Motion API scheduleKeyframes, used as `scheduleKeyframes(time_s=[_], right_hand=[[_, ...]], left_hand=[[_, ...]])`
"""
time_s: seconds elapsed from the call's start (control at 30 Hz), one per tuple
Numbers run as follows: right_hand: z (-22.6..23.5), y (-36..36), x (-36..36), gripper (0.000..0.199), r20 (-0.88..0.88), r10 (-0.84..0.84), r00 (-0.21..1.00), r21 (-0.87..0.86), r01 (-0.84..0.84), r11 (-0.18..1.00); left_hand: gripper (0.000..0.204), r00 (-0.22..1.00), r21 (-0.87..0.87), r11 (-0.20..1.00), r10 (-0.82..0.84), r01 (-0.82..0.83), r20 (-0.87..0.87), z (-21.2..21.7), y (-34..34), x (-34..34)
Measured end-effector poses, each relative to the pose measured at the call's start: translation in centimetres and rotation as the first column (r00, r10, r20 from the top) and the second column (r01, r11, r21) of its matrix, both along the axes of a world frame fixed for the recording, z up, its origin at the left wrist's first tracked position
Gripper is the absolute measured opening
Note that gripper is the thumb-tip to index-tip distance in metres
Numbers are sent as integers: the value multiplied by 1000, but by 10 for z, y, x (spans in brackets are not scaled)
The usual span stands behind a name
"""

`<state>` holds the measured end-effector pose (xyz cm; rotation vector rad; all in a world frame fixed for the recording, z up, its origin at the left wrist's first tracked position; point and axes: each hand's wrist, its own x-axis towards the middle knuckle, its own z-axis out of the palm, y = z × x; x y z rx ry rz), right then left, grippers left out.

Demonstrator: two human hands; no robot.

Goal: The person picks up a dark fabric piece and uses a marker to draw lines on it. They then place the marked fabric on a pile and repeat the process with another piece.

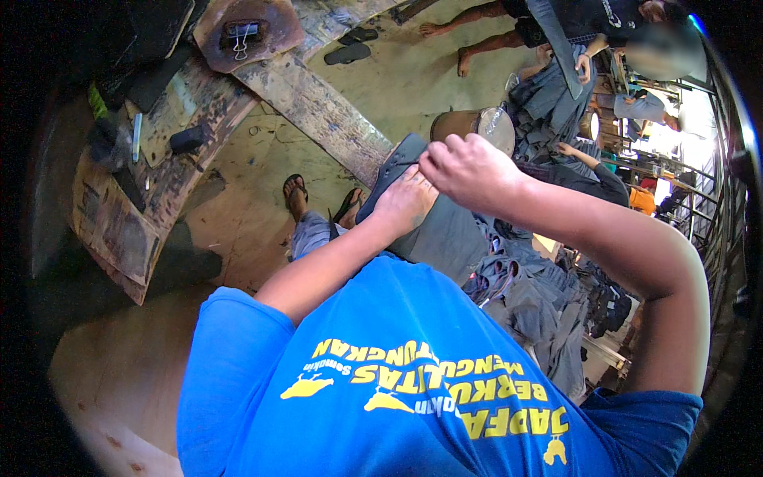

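A dark grey piece with a row of small round holes, which looks like a shoe upper [395, 164], is held in front of my body. Its lower part is covered by my left hand [407, 200], whose fingers are closed over it. Right beside it, my right hand [469, 171] is closed in a pinch at the holed edge. A thin dark strand, perhaps a lace, runs between the holes and those fingertips. Whatever else the right fingers grip is hidden behind them. Dark grey cloth [449, 238] hangs below both hands.
A worn plank [318, 111] reaches from the bench toward my hands. On the left, a wooden bench [179, 107] bears a black block [187, 139]. Heaps of dark fabric pieces [528, 290] lie to the right, near a round tin [465, 125]. Other people sit beyond.
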<state>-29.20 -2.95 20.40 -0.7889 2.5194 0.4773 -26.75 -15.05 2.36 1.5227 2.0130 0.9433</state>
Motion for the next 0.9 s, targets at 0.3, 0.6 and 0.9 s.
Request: scheduleKeyframes(time_s=[0.3, 0.6, 0.9], right_hand=[[-20, 15, -12, 23, 282, -771, 571, -132, 819, 558], [-5, 1, -8, 9, 184, -364, 913, -134, 390, 911], [2, 5, -10, 23, 283, -496, 821, 81, 494, 866]], left_hand=[[45, 991, 82, 997, 11, 0, -134, -3, 2, -3], [42, 972, 7, 996, -85, 88, -218, 2, -3, -7], [40, 976, 142, 990, 39, -9, -216, -8, 0, 1]])
